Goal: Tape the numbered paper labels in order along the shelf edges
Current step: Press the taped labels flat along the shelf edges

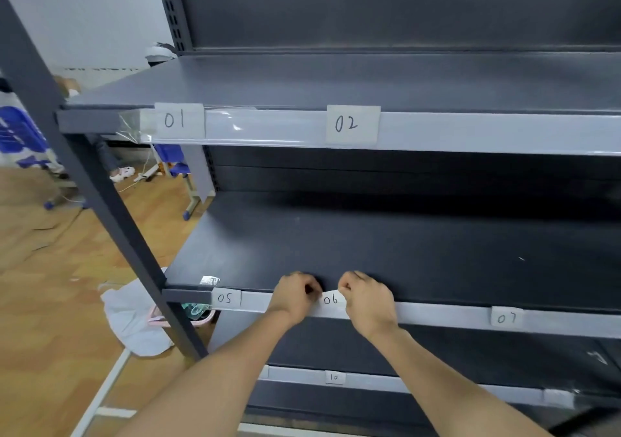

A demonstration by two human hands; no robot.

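Head view: label 06 [331, 300] sitting against middle shelf edge [437, 314], between label 05 [225, 298] at left and label 07 [506, 318] well apart at right. Left hand [295, 297] and right hand [368, 302] flanking it, fingers curled, pinching its upper corners. Bare edge strip running open toward both neighbours. Label 01 [178, 120] and label 02 [351, 124] sticking on upper shelf edge [470, 131]; label 10 [334, 377] below.

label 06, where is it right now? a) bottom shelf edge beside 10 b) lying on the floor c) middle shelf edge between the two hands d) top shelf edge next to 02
C: label 06 sits on the middle shelf edge, held between the left hand and the right hand, with label 05 and label 07 on either side.
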